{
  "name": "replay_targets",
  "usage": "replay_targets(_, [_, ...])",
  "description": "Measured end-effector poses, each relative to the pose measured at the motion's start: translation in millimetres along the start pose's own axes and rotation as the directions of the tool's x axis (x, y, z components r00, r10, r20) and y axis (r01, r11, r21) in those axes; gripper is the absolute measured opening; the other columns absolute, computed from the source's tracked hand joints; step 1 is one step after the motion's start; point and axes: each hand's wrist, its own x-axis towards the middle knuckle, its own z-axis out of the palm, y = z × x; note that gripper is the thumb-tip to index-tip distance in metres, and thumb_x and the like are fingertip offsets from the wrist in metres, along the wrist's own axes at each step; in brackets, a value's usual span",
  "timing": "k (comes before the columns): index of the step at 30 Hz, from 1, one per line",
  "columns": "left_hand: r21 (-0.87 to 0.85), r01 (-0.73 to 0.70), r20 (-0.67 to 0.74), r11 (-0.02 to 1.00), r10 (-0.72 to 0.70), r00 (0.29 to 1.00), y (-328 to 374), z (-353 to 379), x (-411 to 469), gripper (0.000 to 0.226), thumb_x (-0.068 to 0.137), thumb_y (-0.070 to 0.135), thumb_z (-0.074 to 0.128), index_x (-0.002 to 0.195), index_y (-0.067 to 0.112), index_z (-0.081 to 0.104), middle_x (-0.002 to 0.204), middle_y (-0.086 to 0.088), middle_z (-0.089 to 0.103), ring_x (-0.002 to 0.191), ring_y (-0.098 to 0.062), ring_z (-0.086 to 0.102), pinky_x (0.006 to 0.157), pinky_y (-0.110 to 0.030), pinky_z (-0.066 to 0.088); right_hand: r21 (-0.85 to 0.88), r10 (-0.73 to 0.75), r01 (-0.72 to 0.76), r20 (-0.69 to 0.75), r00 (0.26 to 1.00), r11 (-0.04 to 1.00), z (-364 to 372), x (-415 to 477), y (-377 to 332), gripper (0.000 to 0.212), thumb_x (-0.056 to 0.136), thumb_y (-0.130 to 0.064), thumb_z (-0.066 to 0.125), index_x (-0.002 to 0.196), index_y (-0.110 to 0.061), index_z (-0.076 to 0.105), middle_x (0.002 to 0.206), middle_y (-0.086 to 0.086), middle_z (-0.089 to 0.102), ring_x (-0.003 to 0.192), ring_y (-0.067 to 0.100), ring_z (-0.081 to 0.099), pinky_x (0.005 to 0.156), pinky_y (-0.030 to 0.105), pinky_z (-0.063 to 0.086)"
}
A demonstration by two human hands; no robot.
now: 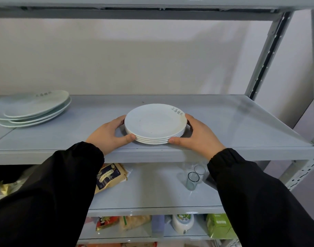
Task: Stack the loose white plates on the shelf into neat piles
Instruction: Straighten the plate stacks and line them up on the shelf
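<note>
Plates (155, 122) between left hand (109, 135), right hand (200, 135)

I see a neat pile of white plates (155, 122) near the front edge of the shelf (233, 125), about mid-width. It has four rims lined up flush and grey lettering on the top plate's far-right rim. My left hand (110, 135) and right hand (197, 136) clasp its sides. At the shelf's far left, further back, a second pile (31, 107) sits askew, its plates staggered.

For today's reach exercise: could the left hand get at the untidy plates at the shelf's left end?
Probably yes: only bare shelf lies between the left hand and the untidy plates, though it must first release the neat stack.
</note>
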Motion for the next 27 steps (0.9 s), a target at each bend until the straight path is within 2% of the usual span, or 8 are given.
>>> replay_targets(7, [-0.013,-0.004,0.003,1.000,0.004,1.000,5,-1,-2,0.068,0.076,0.072,0.061,0.135,0.056,0.031,0.124,0.033,0.051,0.109,0.004,0.050,0.083,-0.019,0.039,0.001,0.041,-0.041,-0.005,0.999,0.999,0,-2,-8,0.078,0.065,-0.068,0.079,0.131,-0.041,0.050,0.121,-0.029,0.060,0.110,-0.010,0.054,0.085,0.018,0.045])
replay_targets(9, [-0.033,-0.005,0.009,0.999,0.005,1.000,5,-1,-3,0.069,0.074,0.074,0.059,0.135,0.055,0.032,0.130,0.028,0.053,0.117,0.000,0.051,0.088,-0.024,0.042,0.027,0.073,-0.074,0.014,0.997,0.997,-1,-4,-14,0.067,0.071,-0.065,0.075,0.129,-0.041,0.051,0.118,-0.030,0.060,0.108,-0.011,0.054,0.081,0.015,0.043])
replay_targets(12, [-0.062,0.069,-0.049,0.996,-0.072,0.996,-2,-6,-5,0.090,0.070,0.084,0.050,0.147,0.046,0.024,0.143,0.024,0.045,0.130,-0.003,0.041,0.102,-0.029,0.036,0.031,0.107,-0.107,-0.005,0.994,0.994,-3,-3,-25,0.056,0.073,-0.065,0.066,0.120,-0.037,0.054,0.116,-0.025,0.059,0.108,-0.012,0.052,0.079,0.010,0.039])
replay_targets(13, [-0.065,0.084,-0.065,0.994,-0.088,0.994,-5,-10,-7,0.095,0.070,0.088,0.046,0.149,0.044,0.020,0.145,0.023,0.043,0.133,-0.004,0.039,0.105,-0.029,0.034,0.001,0.103,-0.103,-0.030,0.994,0.995,-3,-2,-29,0.060,0.072,-0.067,0.063,0.121,-0.034,0.053,0.118,-0.026,0.055,0.108,-0.017,0.048,0.081,0.006,0.036])
replay_targets(15, [-0.060,0.078,-0.082,0.995,-0.083,0.993,-12,-23,-11,0.098,0.067,0.093,0.039,0.150,0.045,0.017,0.147,0.022,0.041,0.134,-0.004,0.037,0.106,-0.029,0.032,-0.095,0.069,-0.074,-0.055,0.996,0.993,1,3,-42,0.089,0.069,-0.075,0.058,0.143,-0.030,0.041,0.136,-0.024,0.041,0.119,-0.021,0.034,0.094,0.003,0.024])
replay_targets(18, [-0.058,0.047,-0.115,0.997,-0.053,0.992,-23,-54,-17,0.097,0.067,0.093,0.035,0.150,0.045,0.017,0.148,0.021,0.040,0.135,-0.005,0.035,0.104,-0.027,0.031,-0.174,0.048,-0.056,-0.046,0.998,0.983,16,17,-71,0.114,0.064,-0.085,0.055,0.156,-0.026,0.022,0.161,-0.012,0.023,0.144,0.004,0.024,0.109,0.021,0.022])
replay_targets(23, [-0.118,-0.006,-0.182,0.993,-0.016,0.983,-43,-118,-27,0.088,0.075,0.086,0.041,0.150,0.048,0.016,0.147,0.024,0.040,0.135,-0.002,0.035,0.104,-0.027,0.031,-0.181,-0.074,0.068,-0.027,0.997,0.981,62,50,-128,0.115,0.063,-0.083,0.058,0.157,-0.028,0.020,0.164,-0.011,0.019,0.147,0.002,0.016,0.111,0.018,0.015])
replay_targets(27, [-0.097,-0.022,-0.274,0.995,-0.006,0.962,-72,-169,-43,0.086,0.077,0.080,0.045,0.151,0.042,0.022,0.144,0.022,0.044,0.133,0.000,0.038,0.101,-0.024,0.031,-0.150,-0.099,0.098,0.001,0.995,0.984,103,70,-164,0.115,0.063,-0.083,0.058,0.157,-0.031,0.018,0.163,-0.014,0.017,0.147,-0.001,0.014,0.113,0.018,0.014])
